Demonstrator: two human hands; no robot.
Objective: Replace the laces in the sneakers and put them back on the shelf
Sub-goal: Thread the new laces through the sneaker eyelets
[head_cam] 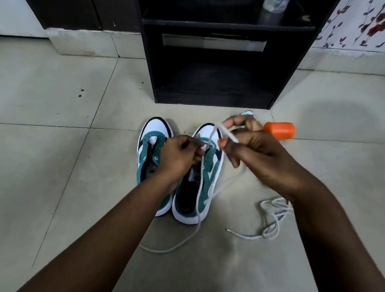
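2 sneakers (177, 168) on floor before shelf (217, 83). My left hand (179, 159) pinches lace (201, 185) at eyelet; right hand (253, 147) grips its end. Keep lace flat, feed straight.

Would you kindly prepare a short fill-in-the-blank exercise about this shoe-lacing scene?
1. Both hands, left hand and right hand, pinch a white ____.
2. The two green-and-white sneakers stand on the tiled ____.
3. The cylinder beyond the right hand is ____ in colour.
4. The black shelf unit stands ____ the sneakers.

Missing: lace; floor; orange; behind
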